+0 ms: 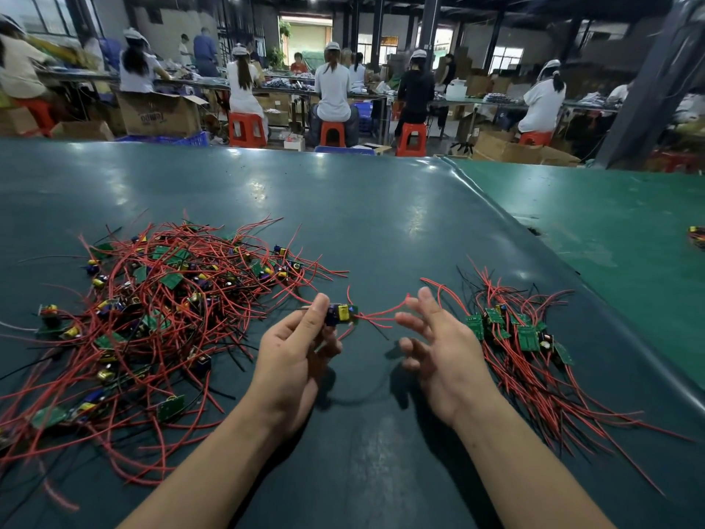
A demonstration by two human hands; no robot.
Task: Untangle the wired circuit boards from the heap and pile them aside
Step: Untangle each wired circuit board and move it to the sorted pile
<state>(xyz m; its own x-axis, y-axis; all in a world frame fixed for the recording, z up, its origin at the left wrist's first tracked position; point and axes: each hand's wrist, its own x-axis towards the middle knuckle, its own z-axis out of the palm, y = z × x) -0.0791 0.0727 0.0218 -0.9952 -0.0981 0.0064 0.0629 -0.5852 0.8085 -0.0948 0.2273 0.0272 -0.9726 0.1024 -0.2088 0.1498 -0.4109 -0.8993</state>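
A tangled heap [160,307] of small green circuit boards with red and black wires covers the left of the dark green table [362,223]. A tidier pile of boards [515,334] lies on the right, its red wires trailing toward me. My left hand [293,357] grips one circuit board [342,314] with a yellow part between thumb and fingers, held above the table between heap and pile. Its red wires [381,316] stretch right to my right hand [435,349], whose fingers are spread; the wire tips pass beside its fingertips, and I cannot tell if they touch.
A lighter green table [610,231] adjoins on the right, with a small wire bundle [697,236] at its edge. Beyond the far edge, several people sit on red stools [247,129] at benches among cardboard boxes [160,114].
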